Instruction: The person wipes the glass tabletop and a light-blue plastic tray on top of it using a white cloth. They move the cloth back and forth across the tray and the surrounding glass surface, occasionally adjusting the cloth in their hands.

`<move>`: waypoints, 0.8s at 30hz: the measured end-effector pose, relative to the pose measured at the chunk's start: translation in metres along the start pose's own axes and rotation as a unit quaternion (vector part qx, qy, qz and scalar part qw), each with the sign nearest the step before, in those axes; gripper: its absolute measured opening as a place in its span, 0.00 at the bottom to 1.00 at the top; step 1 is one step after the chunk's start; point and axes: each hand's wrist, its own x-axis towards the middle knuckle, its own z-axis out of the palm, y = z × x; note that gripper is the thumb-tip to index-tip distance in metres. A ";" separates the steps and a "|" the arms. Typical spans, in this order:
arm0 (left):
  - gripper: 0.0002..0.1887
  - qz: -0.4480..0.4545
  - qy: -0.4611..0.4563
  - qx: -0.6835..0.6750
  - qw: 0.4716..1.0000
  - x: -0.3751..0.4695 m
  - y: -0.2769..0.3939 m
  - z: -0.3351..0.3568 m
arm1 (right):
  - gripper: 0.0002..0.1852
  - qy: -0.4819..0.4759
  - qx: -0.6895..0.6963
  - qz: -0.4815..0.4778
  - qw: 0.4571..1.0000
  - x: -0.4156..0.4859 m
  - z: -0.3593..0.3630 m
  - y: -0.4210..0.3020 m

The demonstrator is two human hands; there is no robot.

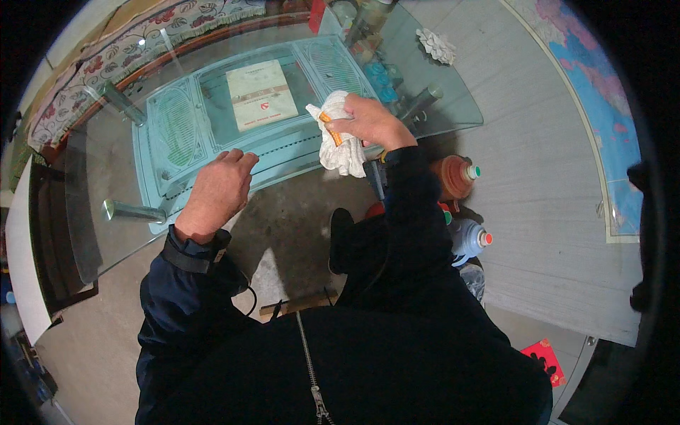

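My right hand (374,122) grips a bunched white cloth (342,156) with an orange stripe, over the near right part of a glass-topped table (451,109). The cloth hangs down past the near edge of the glass. My left hand (220,188) is palm-down over the near left edge, fingers loosely bent and nothing visible in them; its underside is hidden. Between and beyond the hands, a cream booklet or folder (262,95) bearing writing shows in the table's middle. I cannot tell whether it lies on the glass or on the patterned lower shelf (175,130).
Metal table legs (135,212) show through the glass. A crumpled white paper or cloth (436,47) is at the far right. Orange (451,178) and blue (467,239) vacuum flasks stand right of my arm. A floral-covered seat (133,53) lies beyond the table.
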 end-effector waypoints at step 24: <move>0.42 -0.116 0.037 -0.748 0.652 0.018 0.026 -0.024 | 0.36 -0.011 -0.059 -0.062 0.996 0.013 0.023 -0.018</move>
